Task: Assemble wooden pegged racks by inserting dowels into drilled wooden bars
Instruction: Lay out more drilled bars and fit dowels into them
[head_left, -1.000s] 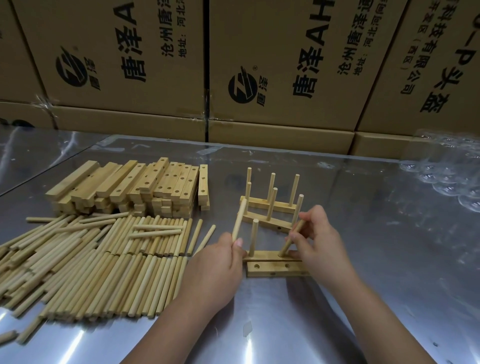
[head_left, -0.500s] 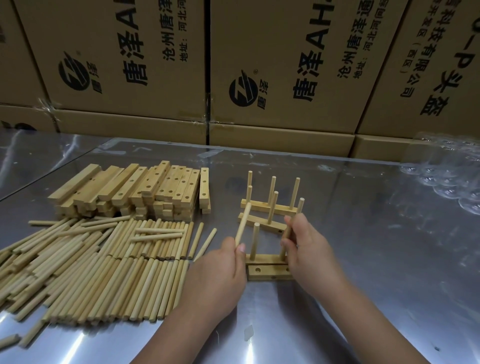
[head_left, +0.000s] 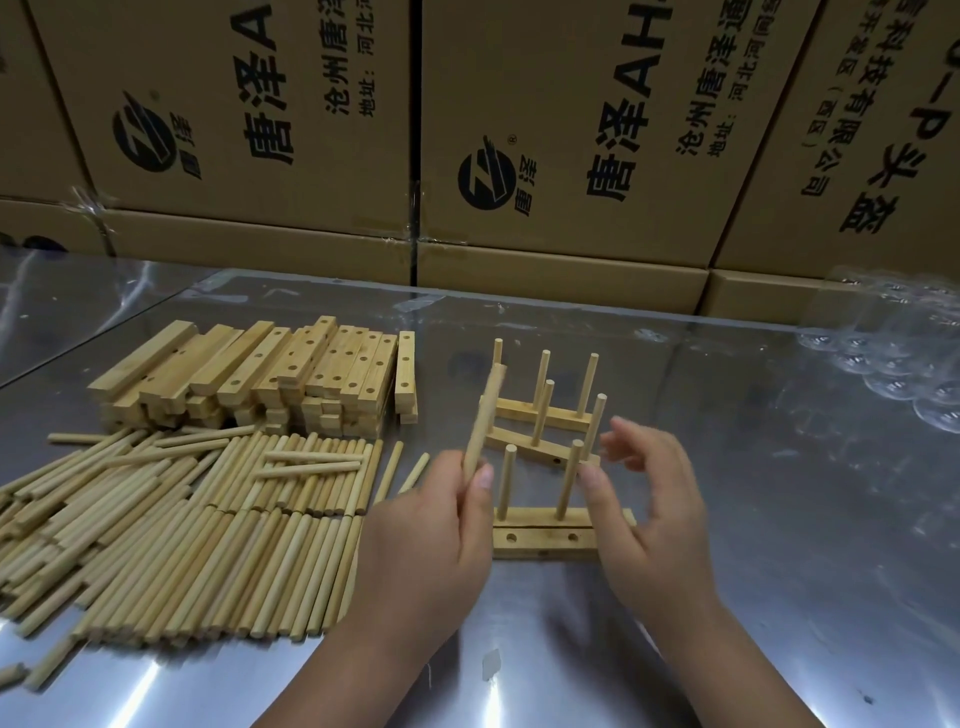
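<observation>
L hand (head_left: 431, 525) pinches dowel (head_left: 484, 413); R hand (head_left: 649, 514) fingers spread wide, just beside 2-peg bar (head_left: 535, 518).

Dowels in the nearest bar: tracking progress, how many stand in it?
2 dowels: one at the bar's left end, one near its middle. The right hand covers its right end.

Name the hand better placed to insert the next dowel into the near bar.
Probably left: the left hand grips a dowel beside the near bar; the right hand is open and empty.
</observation>
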